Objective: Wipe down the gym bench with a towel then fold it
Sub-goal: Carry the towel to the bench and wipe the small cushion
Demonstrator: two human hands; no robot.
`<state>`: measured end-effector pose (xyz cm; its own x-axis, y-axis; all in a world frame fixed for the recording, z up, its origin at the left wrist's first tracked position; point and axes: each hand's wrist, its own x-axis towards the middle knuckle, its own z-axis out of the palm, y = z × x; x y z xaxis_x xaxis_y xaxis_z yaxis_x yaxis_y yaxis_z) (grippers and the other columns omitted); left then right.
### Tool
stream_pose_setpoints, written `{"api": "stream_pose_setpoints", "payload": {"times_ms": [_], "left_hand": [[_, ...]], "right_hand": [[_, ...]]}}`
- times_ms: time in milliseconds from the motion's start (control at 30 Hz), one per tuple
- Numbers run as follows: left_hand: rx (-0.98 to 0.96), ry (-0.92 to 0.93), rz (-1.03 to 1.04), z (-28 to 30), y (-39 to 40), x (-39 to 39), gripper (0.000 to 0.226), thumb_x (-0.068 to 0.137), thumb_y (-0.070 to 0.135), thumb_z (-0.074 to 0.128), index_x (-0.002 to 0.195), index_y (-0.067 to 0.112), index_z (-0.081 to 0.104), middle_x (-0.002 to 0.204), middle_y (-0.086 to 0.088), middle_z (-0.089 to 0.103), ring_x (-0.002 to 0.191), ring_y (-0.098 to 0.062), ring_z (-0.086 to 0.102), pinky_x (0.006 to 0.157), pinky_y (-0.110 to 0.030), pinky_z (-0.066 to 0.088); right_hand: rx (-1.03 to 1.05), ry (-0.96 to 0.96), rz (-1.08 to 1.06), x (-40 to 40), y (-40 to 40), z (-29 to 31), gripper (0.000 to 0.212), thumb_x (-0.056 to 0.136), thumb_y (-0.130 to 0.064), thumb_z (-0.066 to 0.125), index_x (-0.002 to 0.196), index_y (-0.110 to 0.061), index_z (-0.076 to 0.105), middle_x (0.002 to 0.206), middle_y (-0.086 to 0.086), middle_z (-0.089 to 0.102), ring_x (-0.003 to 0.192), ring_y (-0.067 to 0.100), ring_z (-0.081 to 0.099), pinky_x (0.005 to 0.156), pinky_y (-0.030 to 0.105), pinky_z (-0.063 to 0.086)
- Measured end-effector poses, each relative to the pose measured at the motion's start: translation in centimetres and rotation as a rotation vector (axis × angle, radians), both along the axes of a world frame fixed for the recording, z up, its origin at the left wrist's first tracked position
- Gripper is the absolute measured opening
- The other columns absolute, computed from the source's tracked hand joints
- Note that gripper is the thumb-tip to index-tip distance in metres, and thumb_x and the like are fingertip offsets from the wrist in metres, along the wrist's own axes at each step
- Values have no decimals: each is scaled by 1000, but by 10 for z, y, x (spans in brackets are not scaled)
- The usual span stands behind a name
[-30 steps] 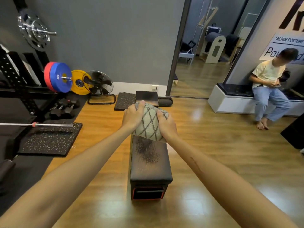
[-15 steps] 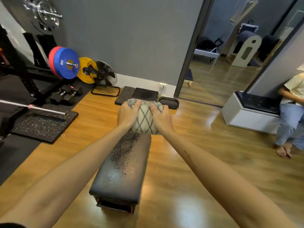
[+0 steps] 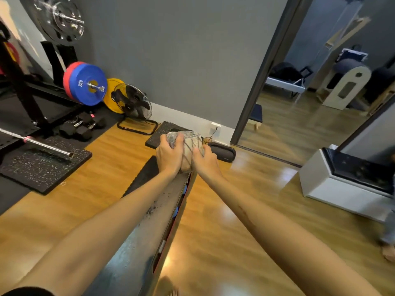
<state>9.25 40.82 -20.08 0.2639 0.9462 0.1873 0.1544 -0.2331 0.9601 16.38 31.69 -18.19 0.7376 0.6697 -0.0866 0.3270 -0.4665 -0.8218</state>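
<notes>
Left hand [image 3: 168, 155]: it presses on the towel from the left; its fingers [image 3: 178, 144] are bent and clamped on the cloth, probably to keep the bundle tight for wiping.
Towel [image 3: 191, 149]: bunched into a ball between both hands, at the far end of the table [image 3: 136, 229], which shows dark specks.
Right hand [image 3: 206, 160]: its fingers [image 3: 197, 151] are closed on the right side of the towel, so the cloth fills both palms.
</notes>
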Motion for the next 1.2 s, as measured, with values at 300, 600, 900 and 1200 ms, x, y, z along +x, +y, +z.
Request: {"api": "stream_pose_setpoints", "payload": {"times_ms": [300, 600, 900, 1200], "left_hand": [[290, -66, -360, 16, 29, 130, 25, 93, 38, 49, 82, 15, 51, 75, 5, 56, 68, -3, 54, 62, -15, 39], [-373, -309, 125, 1, 91, 255, 27, 93, 42, 48, 96, 20, 64, 97, -2, 66, 96, -21, 62, 84, -36, 51], [-533, -549, 50, -27, 131, 316, 46, 103, 29, 25, 102, 10, 67, 98, -10, 72, 97, -22, 67, 82, -31, 53], [-416, -224, 314, -69, 246, 361, 25, 98, 26, 50, 77, 18, 61, 77, 3, 62, 75, -9, 57, 66, -17, 46]], "right_hand": [[126, 657, 20, 170, 80, 19, 101, 66, -94, 48, 141, -26, 48, 128, 4, 64, 107, 23, 64, 82, 44, 54], [184, 407, 530, 285, 134, 16, 55, 89, -52, 65, 132, -20, 52, 118, 1, 68, 109, 18, 66, 99, 38, 51], [49, 366, 689, 353, 204, -11, 55, 81, -32, 79, 126, -22, 50, 111, -4, 66, 101, 12, 64, 86, 27, 50], [-137, 175, 792, 409, 309, -56, 27, 86, -32, 66, 111, -31, 55, 103, -5, 65, 98, 15, 63, 86, 30, 49]]}}
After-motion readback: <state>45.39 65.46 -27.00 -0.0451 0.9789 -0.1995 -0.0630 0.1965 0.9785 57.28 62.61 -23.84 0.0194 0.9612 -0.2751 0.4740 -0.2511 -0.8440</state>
